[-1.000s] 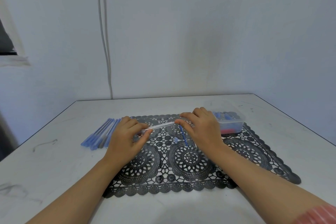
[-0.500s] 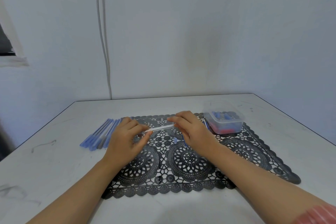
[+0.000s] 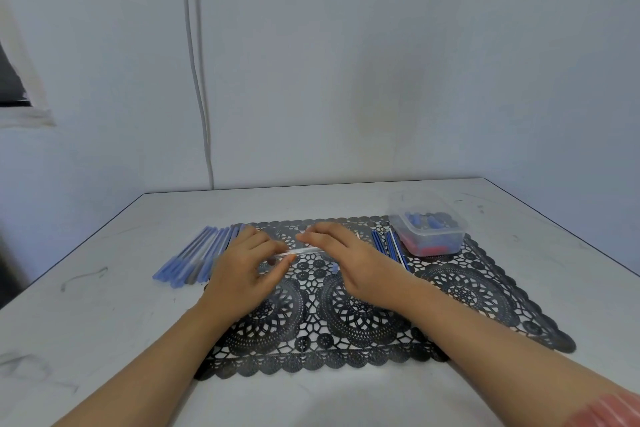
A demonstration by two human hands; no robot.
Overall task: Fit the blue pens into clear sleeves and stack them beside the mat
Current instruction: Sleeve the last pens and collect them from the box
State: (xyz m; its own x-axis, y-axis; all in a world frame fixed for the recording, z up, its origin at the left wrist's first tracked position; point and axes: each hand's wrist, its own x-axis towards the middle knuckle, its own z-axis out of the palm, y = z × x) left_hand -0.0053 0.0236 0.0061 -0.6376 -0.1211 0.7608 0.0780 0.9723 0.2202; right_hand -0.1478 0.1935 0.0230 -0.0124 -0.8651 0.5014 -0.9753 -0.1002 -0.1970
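Over the black lace mat [image 3: 485,302], my left hand [image 3: 242,270] pinches one end of a clear sleeve [image 3: 299,251] between thumb and fingers. My right hand [image 3: 349,253] holds the sleeve's other end; its fingers hide what they hold there. A small blue piece [image 3: 334,267] shows just under my right hand. Several loose blue pens [image 3: 389,246] lie on the mat to the right of my right hand. A row of sleeved blue pens [image 3: 197,256] lies on the table beside the mat's left edge.
A clear plastic tub [image 3: 429,230] with blue and red small parts stands on the mat's far right corner. The white table [image 3: 104,322] meets the wall at the back, and its right edge runs diagonally past the mat. A cable hangs down the wall.
My right hand has slid left along the sleeve toward my left hand, uncovering the loose blue pens and the tub. The visible length of sleeve between my hands has shortened.
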